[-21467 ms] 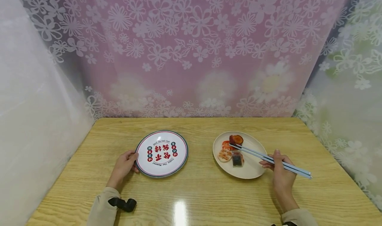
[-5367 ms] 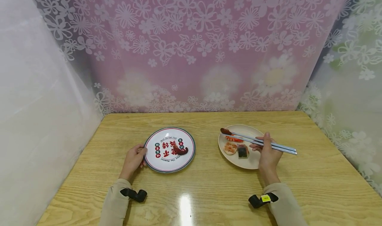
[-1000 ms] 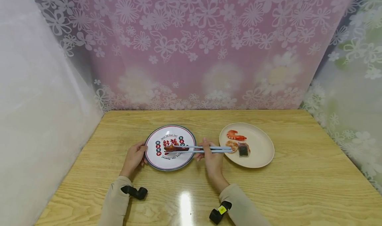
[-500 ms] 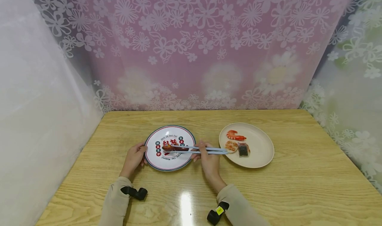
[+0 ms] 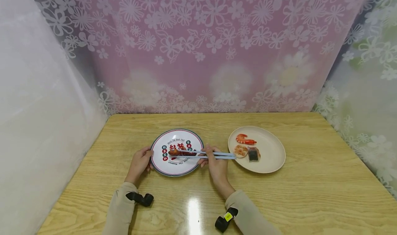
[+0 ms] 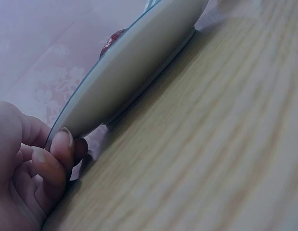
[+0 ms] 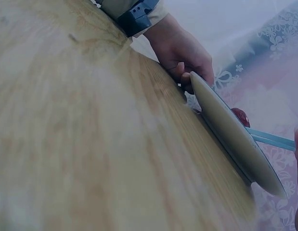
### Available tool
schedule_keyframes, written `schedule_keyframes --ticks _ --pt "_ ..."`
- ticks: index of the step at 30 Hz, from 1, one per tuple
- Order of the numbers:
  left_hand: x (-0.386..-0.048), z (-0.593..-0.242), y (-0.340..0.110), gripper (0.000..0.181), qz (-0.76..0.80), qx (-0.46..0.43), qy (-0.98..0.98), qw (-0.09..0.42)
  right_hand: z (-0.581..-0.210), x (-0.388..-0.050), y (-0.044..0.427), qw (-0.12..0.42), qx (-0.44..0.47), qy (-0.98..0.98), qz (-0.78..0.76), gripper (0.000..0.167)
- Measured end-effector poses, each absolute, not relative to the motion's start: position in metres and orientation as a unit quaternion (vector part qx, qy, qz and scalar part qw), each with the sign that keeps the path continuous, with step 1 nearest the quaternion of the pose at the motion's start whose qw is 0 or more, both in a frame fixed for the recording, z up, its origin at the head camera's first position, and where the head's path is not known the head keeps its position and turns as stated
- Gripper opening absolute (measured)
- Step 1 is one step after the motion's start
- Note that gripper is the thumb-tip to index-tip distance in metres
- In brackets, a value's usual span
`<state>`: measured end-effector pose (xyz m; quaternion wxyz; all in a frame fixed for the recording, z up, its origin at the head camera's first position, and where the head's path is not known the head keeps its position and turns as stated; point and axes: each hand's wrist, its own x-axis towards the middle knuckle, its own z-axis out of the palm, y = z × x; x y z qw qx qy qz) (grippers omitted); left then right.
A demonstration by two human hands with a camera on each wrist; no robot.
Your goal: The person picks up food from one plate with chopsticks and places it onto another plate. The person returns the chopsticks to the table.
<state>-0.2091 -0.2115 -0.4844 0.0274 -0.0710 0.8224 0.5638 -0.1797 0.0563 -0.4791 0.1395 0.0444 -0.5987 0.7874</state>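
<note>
My left hand (image 5: 138, 164) pinches the left rim of a white plate (image 5: 173, 134) with red lettering and a blue-green edge. In the left wrist view, its thumb and fingers meet at the rim of the plate (image 6: 124, 77). My right hand (image 5: 218, 169) holds light blue chopsticks (image 5: 221, 155) reaching over that plate from the right. Their tips lie on either side of a glossy brown-orange food piece (image 5: 174, 152); whether it touches the plate is unclear. A dark red curled tentacle piece (image 5: 190, 153) lies beside it, partly covered by the chopsticks.
A beige oval plate (image 5: 273, 152) stands to the right, bearing a red shrimp (image 5: 245, 139), a lotus-root slice (image 5: 240, 151) and a dark-topped block of food (image 5: 253, 154). The wooden table (image 5: 316, 173) is backed by a pink floral curtain (image 5: 192, 55).
Earlier, the tentacle piece moved from the beige plate to the white one. The right hand has since carried the brown piece left over the white plate, lowering it slightly this past second.
</note>
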Motion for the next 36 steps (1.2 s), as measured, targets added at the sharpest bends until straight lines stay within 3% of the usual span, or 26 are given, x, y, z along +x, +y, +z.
schedule_keyframes --ticks 7,16,28,36 --pt "-0.210 -0.484 -0.211 0.042 0.567 -0.065 0.821 0.023 -0.477 -0.180 0.058 0.137 0.035 -0.594 0.792 0.039" --pt "-0.208 -0.481 -0.212 0.041 0.565 -0.069 0.822 0.032 -0.483 -0.184 0.062 0.174 0.043 -0.594 0.784 0.033" --pt "-0.207 -0.482 -0.212 0.043 0.561 -0.066 0.825 0.023 -0.461 -0.182 0.079 0.147 0.023 -0.613 0.776 0.041" --pt "-0.209 -0.484 -0.212 0.040 0.563 -0.062 0.823 0.027 -0.454 -0.186 0.100 0.157 0.015 -0.635 0.756 0.032"
